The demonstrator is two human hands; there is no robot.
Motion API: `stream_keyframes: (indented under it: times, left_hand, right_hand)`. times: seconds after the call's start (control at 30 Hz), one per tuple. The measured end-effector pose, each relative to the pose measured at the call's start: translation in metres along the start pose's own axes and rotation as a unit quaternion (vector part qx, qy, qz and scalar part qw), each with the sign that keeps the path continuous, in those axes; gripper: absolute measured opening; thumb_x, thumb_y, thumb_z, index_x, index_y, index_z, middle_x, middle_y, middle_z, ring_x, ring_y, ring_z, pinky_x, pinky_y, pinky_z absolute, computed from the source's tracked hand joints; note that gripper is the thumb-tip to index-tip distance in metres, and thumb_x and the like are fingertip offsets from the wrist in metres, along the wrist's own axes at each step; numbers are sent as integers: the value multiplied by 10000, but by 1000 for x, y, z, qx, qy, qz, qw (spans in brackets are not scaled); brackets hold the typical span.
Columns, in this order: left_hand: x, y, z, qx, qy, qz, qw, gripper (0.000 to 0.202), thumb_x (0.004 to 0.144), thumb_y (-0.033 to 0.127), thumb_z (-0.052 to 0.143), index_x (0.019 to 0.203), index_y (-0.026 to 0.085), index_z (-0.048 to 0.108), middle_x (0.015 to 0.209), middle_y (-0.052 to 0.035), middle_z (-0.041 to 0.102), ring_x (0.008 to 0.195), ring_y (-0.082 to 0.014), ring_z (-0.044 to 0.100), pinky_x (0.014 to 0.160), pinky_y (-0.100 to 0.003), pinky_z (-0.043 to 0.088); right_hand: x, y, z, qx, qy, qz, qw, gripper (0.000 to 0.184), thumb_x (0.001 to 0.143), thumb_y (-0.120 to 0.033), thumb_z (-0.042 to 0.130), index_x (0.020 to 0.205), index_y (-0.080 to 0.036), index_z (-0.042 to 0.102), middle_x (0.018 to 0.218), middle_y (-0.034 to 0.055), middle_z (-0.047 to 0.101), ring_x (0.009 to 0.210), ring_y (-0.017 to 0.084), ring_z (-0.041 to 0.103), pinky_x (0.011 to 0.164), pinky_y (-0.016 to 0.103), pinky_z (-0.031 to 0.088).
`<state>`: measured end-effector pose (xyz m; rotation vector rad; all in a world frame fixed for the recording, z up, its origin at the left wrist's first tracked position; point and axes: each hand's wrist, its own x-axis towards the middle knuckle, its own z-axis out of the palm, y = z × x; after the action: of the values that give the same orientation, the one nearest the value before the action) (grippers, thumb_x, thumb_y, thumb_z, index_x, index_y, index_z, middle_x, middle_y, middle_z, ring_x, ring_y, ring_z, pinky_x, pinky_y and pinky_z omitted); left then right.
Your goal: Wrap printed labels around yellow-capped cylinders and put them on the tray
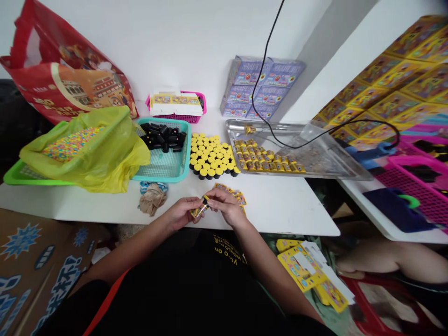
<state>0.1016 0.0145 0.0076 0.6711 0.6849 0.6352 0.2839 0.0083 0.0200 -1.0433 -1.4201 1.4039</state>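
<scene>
Close to the table's front edge, my left hand (182, 213) pinches a small black-and-yellow container in a shiny printed sleeve (199, 211). The fingers of my right hand (227, 205) close on its upper end. Beside that hand, partly covered by it, lie flat printed sleeves (240, 198). Beyond my hands stand many short black containers with yellow caps (213, 156), packed together upright. To their right, wrapped yellow containers (261, 157) lie in rows on a metal tray (336, 161).
Left are a turquoise basket (185, 163) of black tubes, a yellow bag (129, 158) of coloured beads and a crumpled cloth (153, 199). Purple boxes (261, 84) stand by the wall. A black cable (257, 105) hangs over the tray. Another person's arm (388, 256) shows at right.
</scene>
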Motion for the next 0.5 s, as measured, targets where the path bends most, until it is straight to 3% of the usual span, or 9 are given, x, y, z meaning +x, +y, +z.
stream_keyframes:
  times: [0.2,0.33,0.5]
  left_hand:
    - [2,-2,-1,-31,-51,-16,998,389,706,490,757,774,132,617,619,-23,580,493,-101,510,467,-231,371]
    - [6,-2,1,-35,-25,15,999,383,691,467,781,825,138,636,708,-44,631,596,-128,572,567,-258,458]
    - [6,1,6,-54,-6,35,998,401,649,415,834,900,144,678,863,-59,661,709,-136,592,672,-294,498]
  right_hand:
    - [-3,-2,-8,-49,4,-59,997,344,810,-465,670,1061,-232,698,860,17,607,696,139,546,610,273,439]
    - [-7,-6,2,-165,38,-112,979,386,856,-473,629,1187,-279,667,1006,51,644,866,197,593,751,339,488]
    - [-9,-5,15,-244,56,-158,955,373,874,-492,615,1168,-273,686,958,63,687,845,219,599,820,400,488]
